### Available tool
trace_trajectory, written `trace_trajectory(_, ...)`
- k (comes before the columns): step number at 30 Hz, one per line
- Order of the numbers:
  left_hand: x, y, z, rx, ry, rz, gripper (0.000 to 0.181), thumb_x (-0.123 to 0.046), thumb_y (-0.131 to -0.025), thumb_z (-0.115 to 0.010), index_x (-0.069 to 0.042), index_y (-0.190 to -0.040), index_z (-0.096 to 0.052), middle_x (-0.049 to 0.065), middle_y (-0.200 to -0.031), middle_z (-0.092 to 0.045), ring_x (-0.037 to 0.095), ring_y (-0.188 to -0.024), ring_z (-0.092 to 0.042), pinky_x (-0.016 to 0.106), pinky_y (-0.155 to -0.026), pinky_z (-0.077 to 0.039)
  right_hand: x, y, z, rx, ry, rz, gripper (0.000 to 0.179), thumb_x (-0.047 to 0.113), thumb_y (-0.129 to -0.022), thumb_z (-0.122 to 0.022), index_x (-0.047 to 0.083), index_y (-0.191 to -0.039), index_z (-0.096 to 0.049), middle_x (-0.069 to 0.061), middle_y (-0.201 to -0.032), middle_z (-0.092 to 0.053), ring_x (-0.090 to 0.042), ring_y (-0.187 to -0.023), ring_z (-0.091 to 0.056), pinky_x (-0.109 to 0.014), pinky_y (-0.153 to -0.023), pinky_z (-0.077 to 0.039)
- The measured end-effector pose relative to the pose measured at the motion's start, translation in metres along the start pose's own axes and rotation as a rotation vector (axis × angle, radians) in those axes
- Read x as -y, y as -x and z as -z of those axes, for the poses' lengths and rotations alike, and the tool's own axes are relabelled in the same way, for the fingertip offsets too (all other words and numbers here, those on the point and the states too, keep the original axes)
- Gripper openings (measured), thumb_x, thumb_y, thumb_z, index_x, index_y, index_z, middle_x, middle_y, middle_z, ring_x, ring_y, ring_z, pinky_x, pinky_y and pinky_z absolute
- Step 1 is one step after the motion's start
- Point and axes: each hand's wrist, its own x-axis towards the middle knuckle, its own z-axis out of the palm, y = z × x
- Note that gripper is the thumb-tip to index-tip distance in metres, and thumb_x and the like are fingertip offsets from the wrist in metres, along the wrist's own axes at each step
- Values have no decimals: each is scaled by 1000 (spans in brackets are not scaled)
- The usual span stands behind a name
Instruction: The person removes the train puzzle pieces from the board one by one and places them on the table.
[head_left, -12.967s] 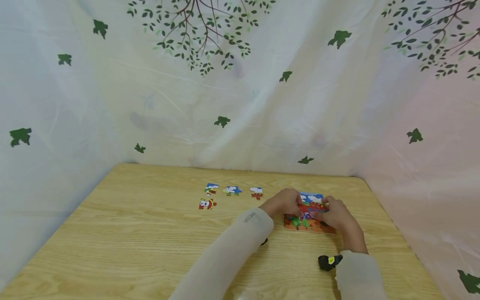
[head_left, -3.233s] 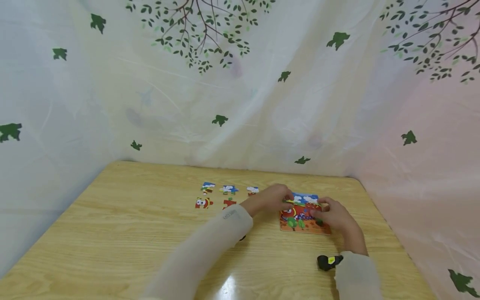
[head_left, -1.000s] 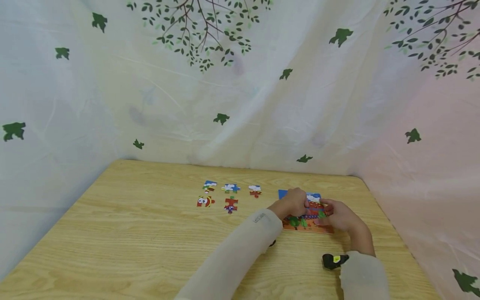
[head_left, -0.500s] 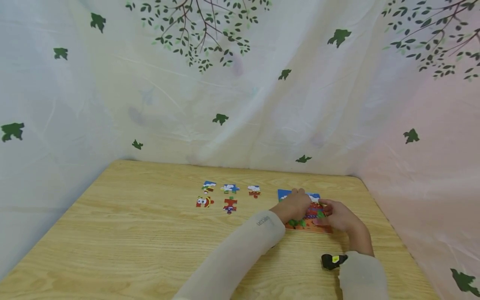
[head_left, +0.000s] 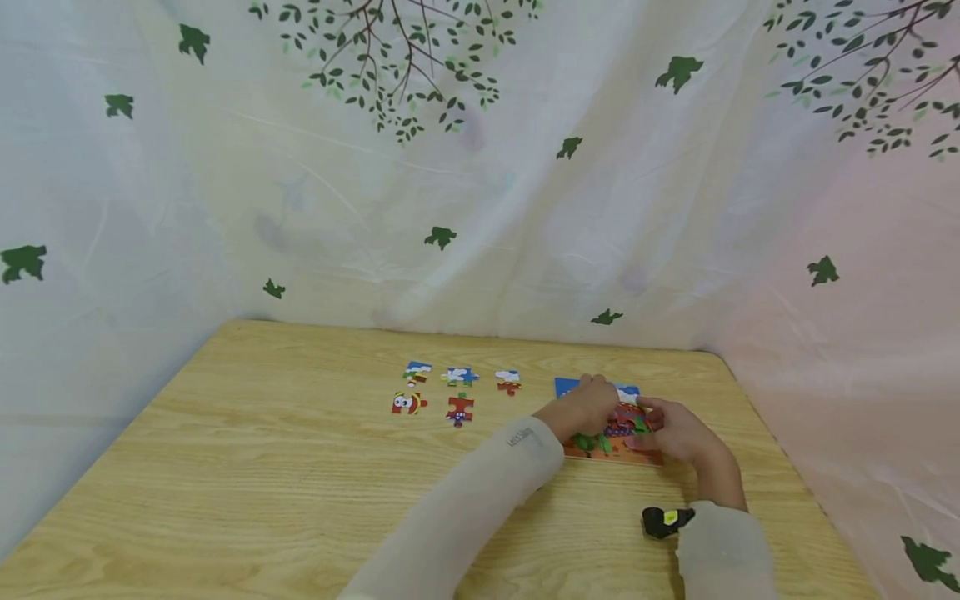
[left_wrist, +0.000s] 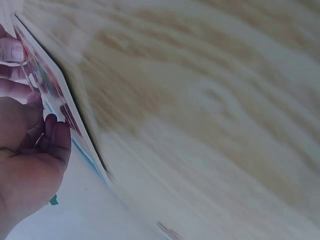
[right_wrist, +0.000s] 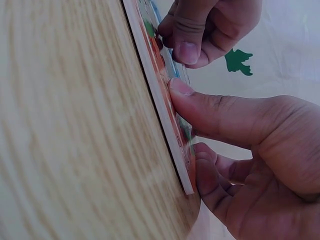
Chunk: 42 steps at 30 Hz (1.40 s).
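Note:
A square puzzle board (head_left: 592, 455) with a bright picture, blue at the top and orange below, lies on the right of the table. My left hand (head_left: 592, 407) is over its middle, fingers curled and pinching at the picture near my right fingertips. My right hand (head_left: 684, 433) is at its right side and pinches a red and green puzzle piece (head_left: 628, 419) between thumb and fingers. In the right wrist view, my right thumb (right_wrist: 181, 89) is close to the board's front edge. What lies inside my left fingers is mostly hidden.
Several loose puzzle pieces lie left of the board: a blue and white one (head_left: 461, 377), a cloud piece (head_left: 508, 382), a corner-like one (head_left: 417, 372), a face piece (head_left: 409, 404) and a red one (head_left: 460, 410). A white curtain (head_left: 480, 250) stands behind the table.
A red piece now lies on the table where none lay thirteen seconds ago. My left hand has moved right onto the board's middle since three seconds ago. In the last second both hands barely shift.

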Motion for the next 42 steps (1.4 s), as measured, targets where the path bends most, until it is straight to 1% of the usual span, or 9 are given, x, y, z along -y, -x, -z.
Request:
trace_trajectory(2, 4, 1, 1, -5, 8, -11, 8, -20, -104, -62, -21, -99, -69, -5, -118, -60, 13, -111, -50, 27, -96, -42, 1, 1, 0, 1, 1, -4, 85, 20, -87, -84, -12, -150, -37, -36, -134, -51, -48, -121, -51, -61, -100, -44)
trace_trajectory(6, 13, 4, 2, -16, -23, -67, 12, -24, -106, -57, -20, -102, -69, -5, -122, -61, 12, -114, -51, 28, -103, -39, 2, 1, 1, 3, -3, -16, 86, 21, -87, -84, -12, -151, -36, -36, -135, -51, -49, -122, -51, -61, -101, -44)
trace_trajectory(10, 22, 7, 3, -30, -32, -126, 17, -27, -107, -54, -19, -102, -68, -4, -119, -61, 12, -113, -51, 29, -107, -37, 2, 1, 0, 2, -2, -26, 87, 22, -86, -84, -11, -151, -36, -36, -134, -52, -48, -121, -51, -61, -101, -44)
trace_trajectory(14, 32, 12, 0, -46, -47, -169, 17, -25, -108, -53, -17, -100, -65, -3, -114, -60, 12, -108, -51, 29, -104, -38, 2, 0, -1, 1, 9, -35, 86, 22, -86, -84, -10, -151, -37, -34, -132, -54, -45, -119, -53, -61, -101, -44)
trace_trajectory(18, 43, 21, -2, -72, -86, -199, 22, -31, -109, -48, -17, -100, -63, -4, -107, -59, 11, -102, -50, 29, -100, -38, 3, 0, -2, -2, 16, -38, 86, 21, -86, -85, -10, -150, -38, -32, -129, -56, -44, -116, -54, -60, -99, -45)
trace_trajectory(21, 51, 29, 0, -88, -95, -209, 23, -32, -109, -46, -16, -104, -62, -4, -107, -58, 11, -101, -49, 28, -96, -38, 3, 0, -2, -4, 15, -43, 86, 22, -86, -85, -10, -150, -38, -33, -130, -55, -44, -117, -54, -60, -99, -45)
trace_trajectory(28, 66, 48, 8, -114, -127, -253, 25, -30, -109, -48, -10, -116, -62, 2, -117, -59, 14, -107, -50, 28, -99, -40, 3, 0, -2, 1, 18, -57, 87, 23, -87, -84, -11, -151, -35, -36, -136, -49, -48, -123, -49, -62, -103, -43)
trace_trajectory(33, 77, 56, 9, -129, -148, -276, 25, -30, -109, -50, -10, -117, -63, 0, -115, -61, 13, -107, -51, 28, -97, -38, 2, 0, -2, -2, 10, -55, 87, 24, -88, -83, -11, -152, -35, -36, -136, -49, -48, -122, -49, -62, -102, -43)
trace_trajectory(42, 98, 73, 5, -154, -96, -275, 23, -27, -108, -53, -8, -116, -63, 2, -112, -61, 15, -103, -50, 29, -95, -38, 4, 1, -3, -6, 16, -54, 84, 22, -88, -83, -10, -151, -36, -34, -133, -51, -46, -119, -51, -61, -100, -45)
